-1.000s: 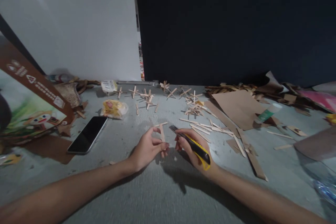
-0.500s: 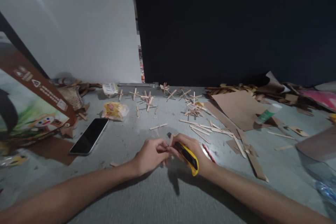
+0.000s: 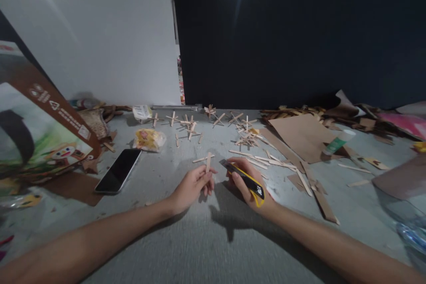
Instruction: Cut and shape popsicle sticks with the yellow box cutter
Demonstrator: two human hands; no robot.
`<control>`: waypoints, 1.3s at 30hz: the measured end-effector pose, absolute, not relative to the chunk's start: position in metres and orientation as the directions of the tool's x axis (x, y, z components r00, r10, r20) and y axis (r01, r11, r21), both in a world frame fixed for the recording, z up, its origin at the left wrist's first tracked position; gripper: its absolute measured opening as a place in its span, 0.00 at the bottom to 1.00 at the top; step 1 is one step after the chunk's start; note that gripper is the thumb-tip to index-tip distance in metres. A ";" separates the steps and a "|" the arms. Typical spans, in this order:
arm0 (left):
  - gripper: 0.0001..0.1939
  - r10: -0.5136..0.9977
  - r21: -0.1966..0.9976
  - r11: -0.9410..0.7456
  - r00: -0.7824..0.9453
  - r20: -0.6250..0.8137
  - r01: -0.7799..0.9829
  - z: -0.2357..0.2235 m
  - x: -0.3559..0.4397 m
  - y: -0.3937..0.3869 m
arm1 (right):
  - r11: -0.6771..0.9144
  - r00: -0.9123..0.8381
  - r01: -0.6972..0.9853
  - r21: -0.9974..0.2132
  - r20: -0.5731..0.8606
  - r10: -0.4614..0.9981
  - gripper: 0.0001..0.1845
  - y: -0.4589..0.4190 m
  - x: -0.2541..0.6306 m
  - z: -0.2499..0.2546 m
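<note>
Between the thumb and fingers of my left hand (image 3: 195, 186) a short wooden stick (image 3: 208, 163) stands nearly upright. My right hand (image 3: 248, 186) is wrapped round a yellow and black utility knife (image 3: 248, 179), its blade pointing up and to the left. A small gap separates the two hands above the table. Just past my left hand lies a loose wooden stick (image 3: 201, 159). More loose sticks (image 3: 276, 163) are scattered beyond my right hand. Farther back stand several small crossed-stick pieces (image 3: 190, 125).
A phone (image 3: 119, 171) and a yellow packet (image 3: 148, 140) lie to the left, near a large printed bag (image 3: 60, 128). On the right are cardboard sheets (image 3: 301, 135), a green glue stick (image 3: 338, 143) and a clear plastic bottle (image 3: 411, 236). Dark and white panels close off the back.
My hands have moved apart, the right one going right with the utility knife. The short stick is now in my left hand alone, and the knife's blade shows more fully.
</note>
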State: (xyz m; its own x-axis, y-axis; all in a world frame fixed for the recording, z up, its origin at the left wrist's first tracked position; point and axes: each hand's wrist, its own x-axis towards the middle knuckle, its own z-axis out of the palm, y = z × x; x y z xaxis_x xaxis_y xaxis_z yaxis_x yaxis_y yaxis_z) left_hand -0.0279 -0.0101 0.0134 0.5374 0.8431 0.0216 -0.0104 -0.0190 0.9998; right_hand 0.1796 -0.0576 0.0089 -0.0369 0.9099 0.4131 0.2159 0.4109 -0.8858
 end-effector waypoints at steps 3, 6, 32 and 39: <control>0.26 0.877 0.998 0.005 0.479 0.025 -0.062 0.010 -0.029 -0.008 | 0.392 -0.018 0.142 -0.909 0.394 0.919 0.19 -0.061 0.177 0.005; 0.25 0.891 0.996 0.042 0.454 -0.004 -0.073 0.006 -0.030 -0.006 | 0.418 -0.019 0.210 -0.884 0.424 0.905 0.16 -0.063 0.178 0.005; 0.26 0.838 0.999 0.036 0.545 -0.011 -0.034 0.010 -0.030 -0.011 | 0.670 -0.309 0.300 -0.679 0.596 0.741 0.18 -0.075 0.185 0.005; 0.28 0.815 0.998 0.041 0.579 -0.001 -0.056 0.009 -0.031 -0.013 | 0.762 -0.400 0.295 -0.576 0.650 0.646 0.28 -0.070 0.183 -0.003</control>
State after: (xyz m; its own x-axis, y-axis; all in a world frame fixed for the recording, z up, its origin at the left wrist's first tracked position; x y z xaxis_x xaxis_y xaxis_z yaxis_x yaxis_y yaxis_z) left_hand -0.0315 -0.0134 0.0086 0.5790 0.8154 -0.0008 -0.0556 0.0405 0.9976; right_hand 0.1830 -0.0700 -0.0030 -0.4003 0.6463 0.6496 0.2948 0.7621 -0.5765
